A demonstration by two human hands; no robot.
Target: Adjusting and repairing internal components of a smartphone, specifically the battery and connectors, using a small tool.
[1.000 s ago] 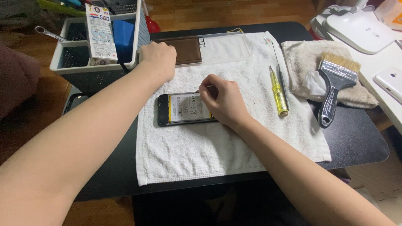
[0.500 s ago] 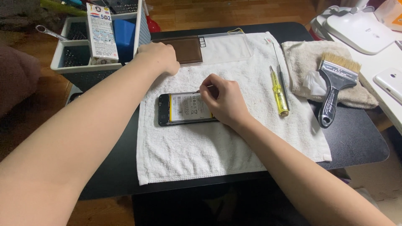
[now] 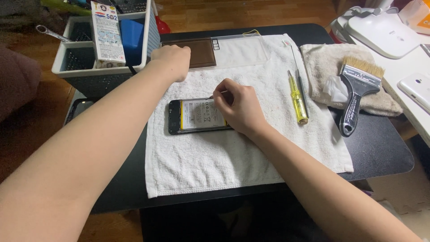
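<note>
Pinching a thin tool, R hand (image 3: 239, 110) rests on opened phone (image 3: 197, 116); L hand (image 3: 172, 60) fisted, grip empty.

Black table (image 3: 385, 157); wooden floor (image 3: 251, 13)

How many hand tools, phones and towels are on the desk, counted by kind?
Hand tools: 2 (yellow-handled screwdriver, black-handled paintbrush)
Phones: 2 (opened black phone, white phone)
Towels: 2 (white terry towel, beige folded cloth)
Total: 6

a tall white carton (image 3: 107, 33) with red and blue print stands far left in the grey caddy (image 3: 67, 67).
</note>
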